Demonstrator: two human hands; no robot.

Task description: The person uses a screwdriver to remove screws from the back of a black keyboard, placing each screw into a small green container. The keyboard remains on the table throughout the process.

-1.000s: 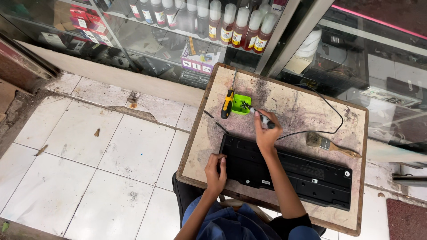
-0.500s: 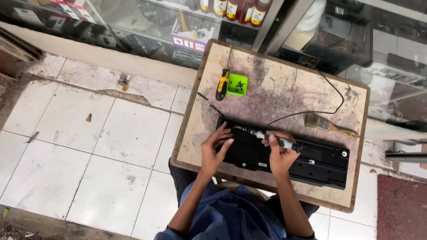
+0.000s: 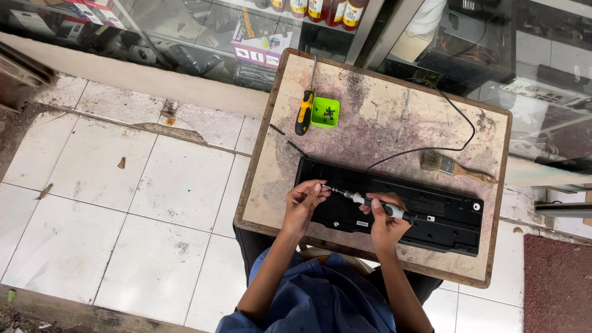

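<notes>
Black flat plastic keyboard base (image 3: 431,213) lies under both hands. Right hand (image 3: 383,217) grips a grey-handled screwdriver (image 3: 370,201); left hand (image 3: 303,200) pinches its tip.

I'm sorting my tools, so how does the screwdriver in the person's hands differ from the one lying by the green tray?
The held screwdriver is grey and black, slim, gripped by the right hand with its tip at the left hand over the keyboard. The yellow screwdriver is thicker-handled and lies untouched on the table. Both have metal shafts.

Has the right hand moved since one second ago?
Yes. The right hand left the green tray and came down to the black keyboard, holding a screwdriver.
</notes>
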